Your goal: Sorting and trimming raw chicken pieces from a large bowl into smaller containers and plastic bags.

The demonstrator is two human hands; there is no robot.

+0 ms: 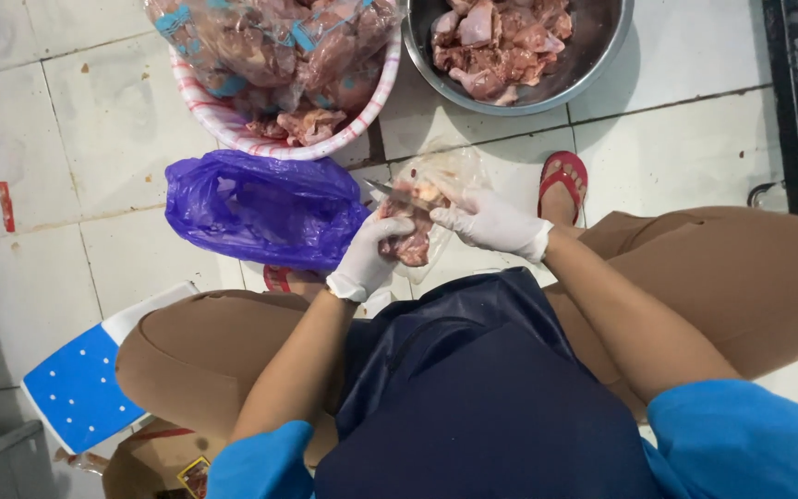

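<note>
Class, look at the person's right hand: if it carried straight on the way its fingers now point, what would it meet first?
The right hand points left, so it would likely first meet the raw meat that the left hand holds, then the purple bag; depth is unclear.

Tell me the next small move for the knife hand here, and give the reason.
Probably draw the knife on through the piece of raw meat. The left hand grips that piece over a clear plastic bag, and the right hand has the blade laid against its top. The steel bowl ahead already holds cut pieces, so the freed piece likely goes there afterwards.
</note>
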